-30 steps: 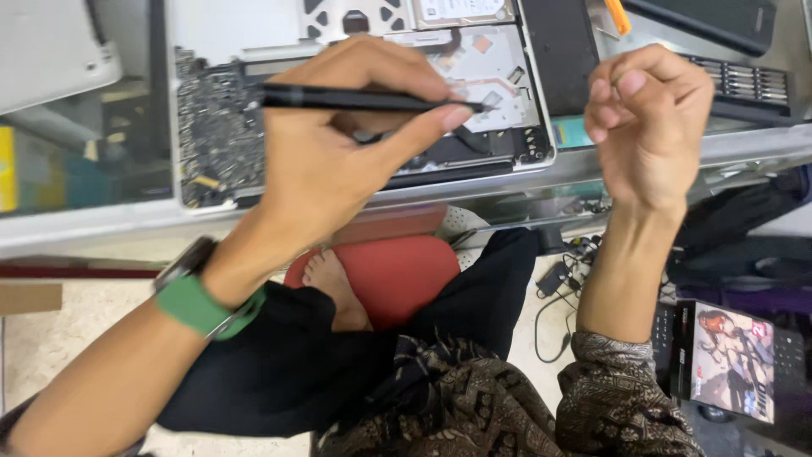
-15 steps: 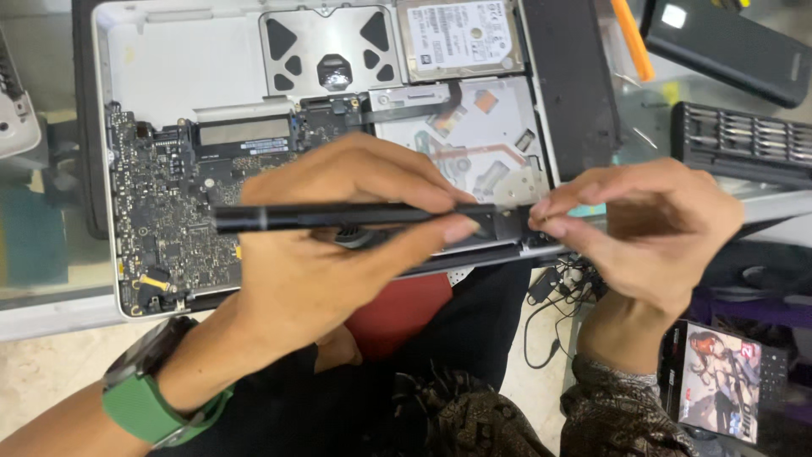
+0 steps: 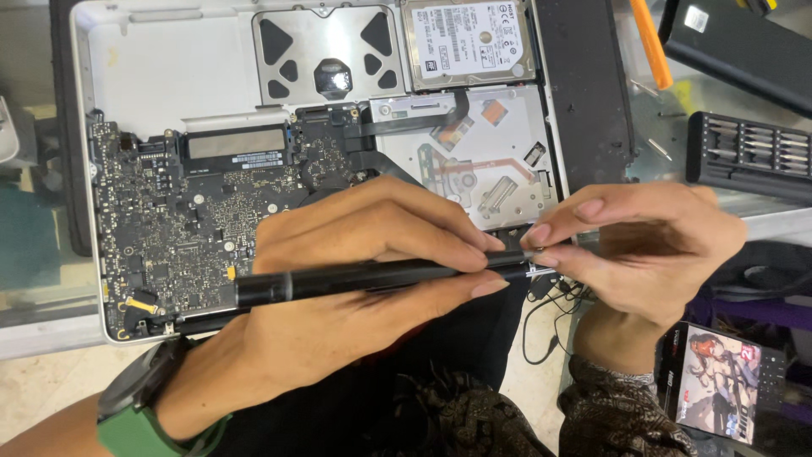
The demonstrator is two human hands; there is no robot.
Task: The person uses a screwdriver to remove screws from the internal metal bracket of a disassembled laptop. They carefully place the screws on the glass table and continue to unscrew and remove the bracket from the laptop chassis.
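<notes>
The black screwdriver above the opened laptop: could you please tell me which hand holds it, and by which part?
The left hand grips the black screwdriver around its handle; the right hand pinches the metal tip between thumb and fingers.

Green-strapped dark watch, patterned brown sleeve

- Screwdriver, held in the left hand's fingers: matt black barrel, smooth; bright metal tip at the right hand's fingers.
- Laptop case beyond the fingers: brushed silvery metal, matt.
- Circuit board just left of the fingers: dark, rough with small parts.
- Hard drive above them: shiny metal, paper label.
- Watch strap: smooth green rubber.
</notes>
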